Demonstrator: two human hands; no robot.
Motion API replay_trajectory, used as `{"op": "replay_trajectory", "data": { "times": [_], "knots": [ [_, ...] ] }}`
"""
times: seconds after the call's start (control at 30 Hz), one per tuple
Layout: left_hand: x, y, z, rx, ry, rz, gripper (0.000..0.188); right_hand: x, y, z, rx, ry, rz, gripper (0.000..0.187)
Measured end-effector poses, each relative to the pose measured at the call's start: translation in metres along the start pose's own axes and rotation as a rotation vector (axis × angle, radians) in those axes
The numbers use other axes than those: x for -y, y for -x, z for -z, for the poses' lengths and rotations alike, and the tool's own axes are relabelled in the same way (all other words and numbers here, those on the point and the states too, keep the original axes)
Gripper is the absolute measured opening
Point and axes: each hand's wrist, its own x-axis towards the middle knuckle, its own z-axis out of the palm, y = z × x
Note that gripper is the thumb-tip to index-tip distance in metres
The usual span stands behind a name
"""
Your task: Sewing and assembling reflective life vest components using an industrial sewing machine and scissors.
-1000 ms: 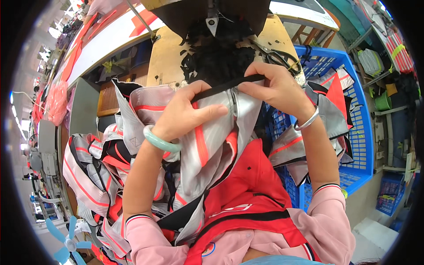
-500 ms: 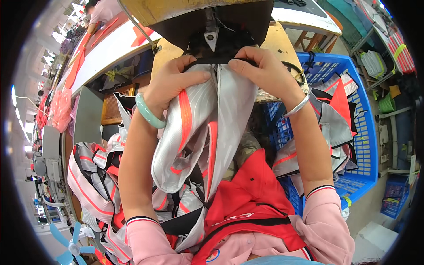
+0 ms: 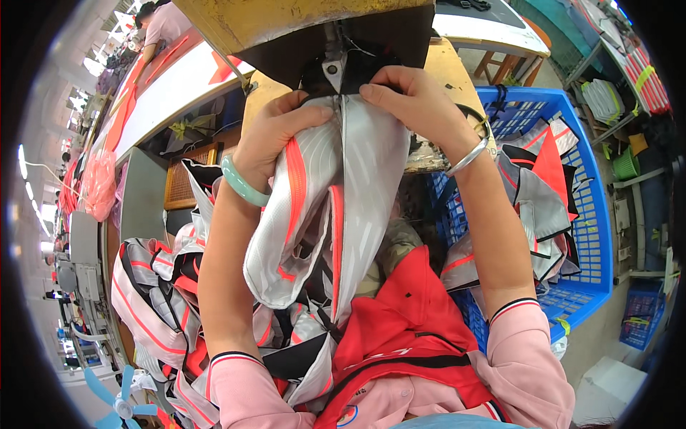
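Between my hands hangs a light grey fabric piece (image 3: 371, 179) with coral-red stripes and a lengthwise seam. My left hand (image 3: 286, 125), a pale green bangle on its wrist, pinches the upper left edge between thumb and fingers. The upper right edge is gripped by my right hand (image 3: 411, 100), which has a silver bangle at the wrist. The piece's top edge lies at a pointed metal part (image 3: 332, 70) below the dark machine head (image 3: 386, 43). Some fingertips are hidden behind the cloth.
A blue plastic basket (image 3: 597, 236) at the right holds similar pieces. More striped fabric (image 3: 146, 307) is heaped at the left. A red apron (image 3: 407, 314) covers my lap. Another person (image 3: 168, 32) leans over a table at the far left.
Both hands have shifted slightly left with the fabric, and its top edge is now closer to the pointed metal part. Less of the dark edge band shows. Both hands keep their grip.
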Motion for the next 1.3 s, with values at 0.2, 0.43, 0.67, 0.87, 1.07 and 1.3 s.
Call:
{"op": "replay_trajectory", "data": {
  "times": [0.2, 0.43, 0.67, 0.87, 1.07, 1.3],
  "knots": [
    [-0.003, -0.001, -0.001, -0.011, 0.070, -0.009, 0.032, 0.002, 0.001, 0.006, -0.045, -0.095, -0.028, 0.030],
    [-0.004, 0.038, -0.017, 0.196, -0.867, -0.044, 0.038, 0.019, 0.086, 0.052, 0.381, 0.053, -0.176, 0.021],
    [0.017, 0.005, -0.084, 0.636, -0.987, -0.246, 0.045, 0.071, 0.147, -0.032, 0.331, 0.742, 0.610, 0.037],
    [0.028, 0.005, -0.114, 0.624, -0.888, -0.380, 0.039, 0.033, 0.136, -0.073, 0.369, 1.478, 0.315, 0.038],
    [0.042, -0.001, -0.100, 0.574, -0.642, -0.115, 0.035, 0.028, 0.116, -0.071, 0.649, 1.549, 0.205, 0.042],
    [0.131, 0.065, -0.054, 0.344, 0.228, -0.217, 0.059, 0.016, 0.110, 0.001, 0.312, 1.015, 0.347, 0.020]
  ]
}}
